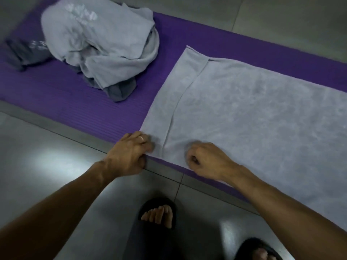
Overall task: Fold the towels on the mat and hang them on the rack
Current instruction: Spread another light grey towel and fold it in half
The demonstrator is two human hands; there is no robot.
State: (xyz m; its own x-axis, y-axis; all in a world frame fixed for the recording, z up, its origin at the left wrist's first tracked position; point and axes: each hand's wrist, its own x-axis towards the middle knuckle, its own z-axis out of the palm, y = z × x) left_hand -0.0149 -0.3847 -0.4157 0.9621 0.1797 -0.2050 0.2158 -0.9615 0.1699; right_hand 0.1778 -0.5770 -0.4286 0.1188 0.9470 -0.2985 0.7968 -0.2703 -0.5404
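A pale grey towel lies spread flat on a purple mat on the floor, filling the view from centre to three o'clock. At six o'clock the left hand pinches its near corner; the right hand, fingers curled, grips the near edge just beside it. At eleven o'clock, a crumpled heap of towels waits unfolded. No rack shows; folding has barely begun.

Dim overall, softly blurred (wide-angle bending at the edges), with pale glare patches on the floor tiles.
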